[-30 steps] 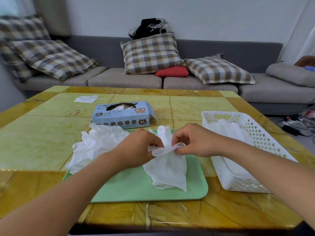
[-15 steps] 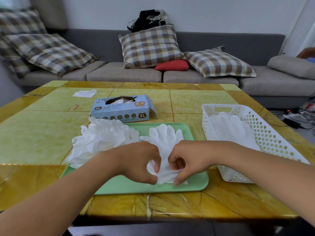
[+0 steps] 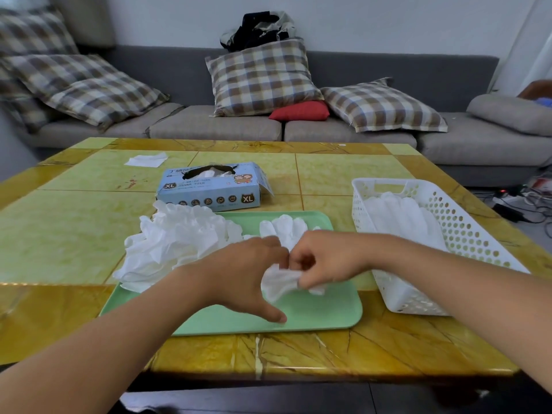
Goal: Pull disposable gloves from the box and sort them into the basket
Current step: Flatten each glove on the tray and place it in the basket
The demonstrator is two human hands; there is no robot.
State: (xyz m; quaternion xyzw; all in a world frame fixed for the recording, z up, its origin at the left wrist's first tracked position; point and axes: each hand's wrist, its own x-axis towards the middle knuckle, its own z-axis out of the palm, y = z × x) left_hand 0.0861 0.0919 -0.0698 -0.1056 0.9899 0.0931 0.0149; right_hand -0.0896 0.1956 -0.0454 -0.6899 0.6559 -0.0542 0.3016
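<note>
1. Marbled yellow surface (image 3: pixel 298 354) carries a green tray (image 3: pixel 325 312) nearest the viewer.
2. Left hand (image 3: pixel 242 273) and right hand (image 3: pixel 325 261), each grip clamped on one white glove (image 3: pixel 280 282) over the tray.
3. Loose glove pile (image 3: pixel 176 243) lies on the tray's left; the white basket (image 3: pixel 466 231) on the right holds gloves.
4. Blue glove box (image 3: pixel 213 189) sits beyond the tray, the sofa (image 3: pixel 388 73) behind.

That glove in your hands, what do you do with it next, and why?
Probably carry the glove rightward and lay it in the white basket. Both the left hand and the right hand are on it over the green tray, it looks flattened and partly folded, and flat gloves already lie in the basket beside the tray.
</note>
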